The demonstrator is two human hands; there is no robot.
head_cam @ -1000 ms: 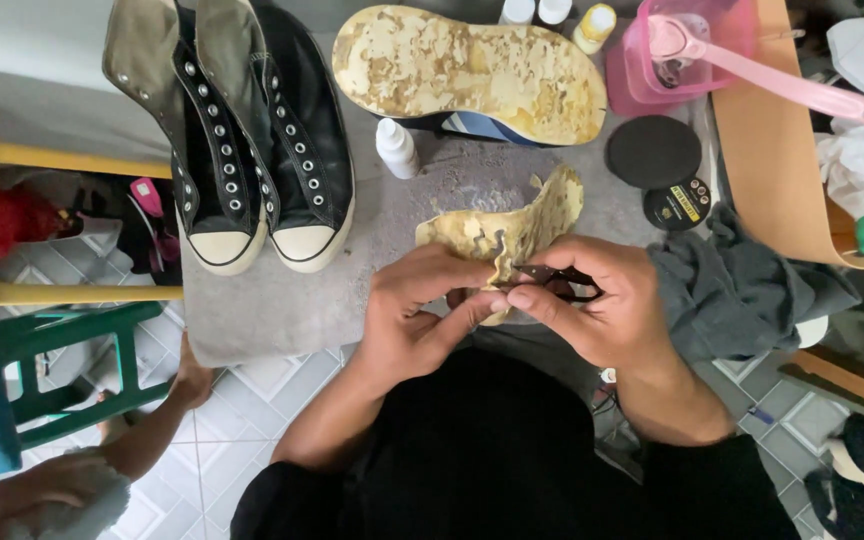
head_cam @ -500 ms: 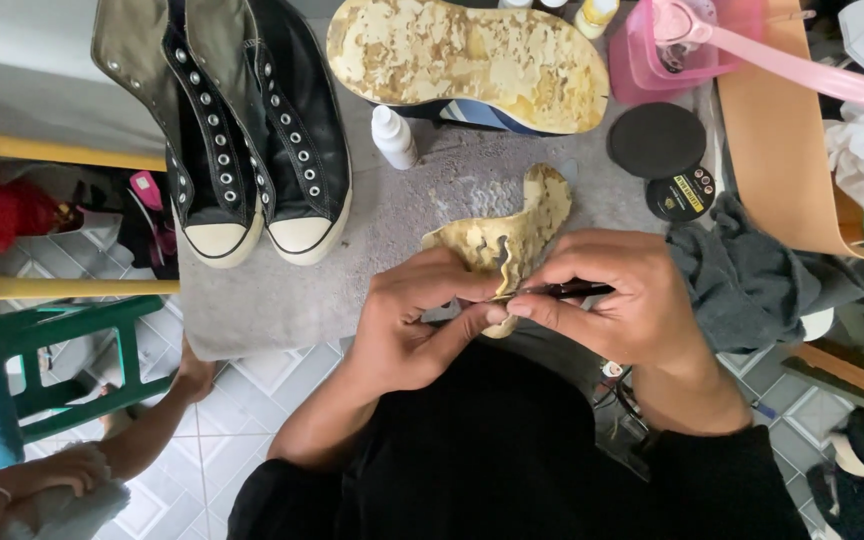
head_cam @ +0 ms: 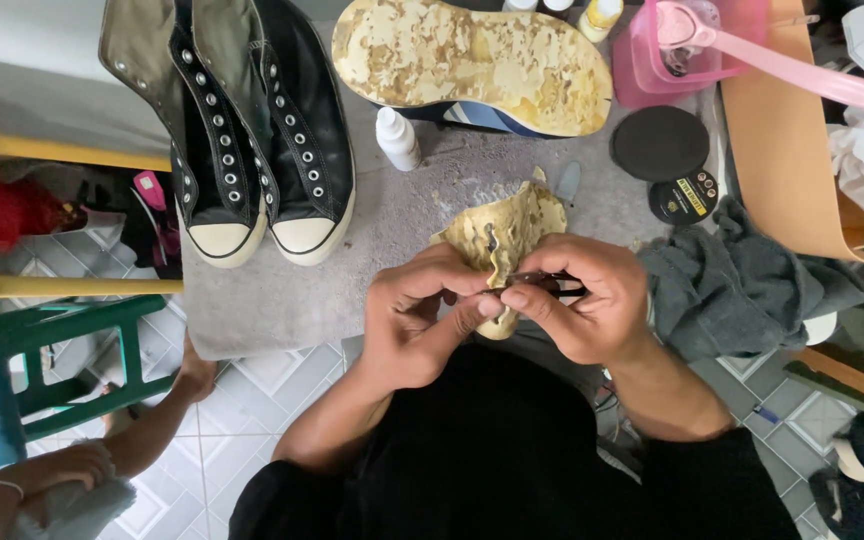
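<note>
My fingers (head_cam: 515, 297) on the right hand (head_cam: 582, 305) are pinched together on a thin dark tool (head_cam: 542, 281), thumb and forefinger clamped near its working end, while the left hand (head_cam: 422, 315) has its fingers curled and closed on the lower edge of a crumbling yellow insole (head_cam: 507, 235), thumb pressed up beside the tool. The insole stands tilted between both hands, its upper part leaning out over the grey surface (head_cam: 292, 295), just in front of my chest. To do this well, I judge the left hand should keep the brittle piece braced close to where the tool bites, and the right should work in short, shallow strokes, since the flaking material looks ready to tear. Both wrists are bent inward, forearms converging from the lower corners, elbows tucked against my dark shirt. Farther out, a pair of black high-top sneakers (head_cam: 252, 130) lies at the far left of the surface, a big yellowed sole (head_cam: 472, 60) at the top, a small white bottle (head_cam: 397, 138) between them, a round black tin (head_cam: 685, 195) and a grey cloth (head_cam: 742, 285) to the right. Another person's hand (head_cam: 62, 465) shows at lower left, near a green stool (head_cam: 72, 360).
</note>
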